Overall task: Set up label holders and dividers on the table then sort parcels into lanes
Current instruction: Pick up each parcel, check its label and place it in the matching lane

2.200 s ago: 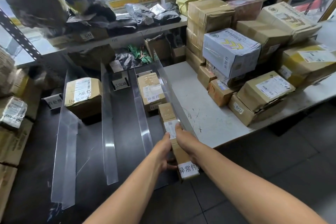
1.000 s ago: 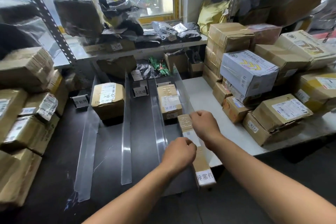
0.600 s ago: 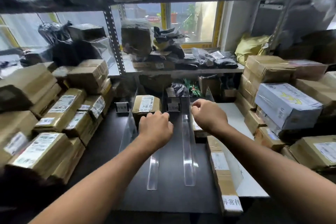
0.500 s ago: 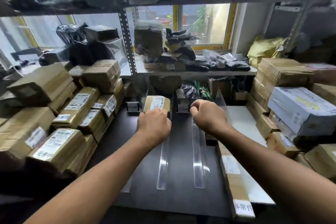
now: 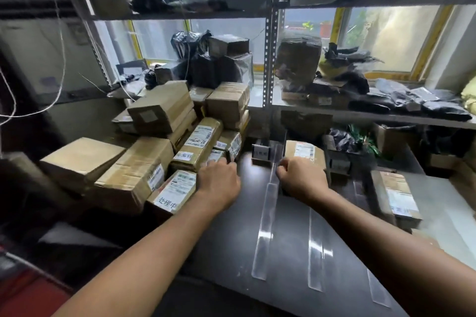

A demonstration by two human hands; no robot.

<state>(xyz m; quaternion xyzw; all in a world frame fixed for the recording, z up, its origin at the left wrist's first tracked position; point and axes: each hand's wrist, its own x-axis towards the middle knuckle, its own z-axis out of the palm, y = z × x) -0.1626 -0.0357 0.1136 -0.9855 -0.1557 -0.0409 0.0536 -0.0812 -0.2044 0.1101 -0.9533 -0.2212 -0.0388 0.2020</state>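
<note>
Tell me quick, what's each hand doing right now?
Left hand: fingers curled on a small brown cardboard parcel; grip cannot be told.
Right hand: closed, fingers curled, holding nothing visible.

Front of table (image 5: 231, 252) lay free, lanes between clear dividers (image 5: 265, 226) passable near. Parcel stack (image 5: 154, 157) walled left side; boxed parcel (image 5: 304, 153) blocked one lane's far end; long parcel (image 5: 396, 195) crowded right.
</note>
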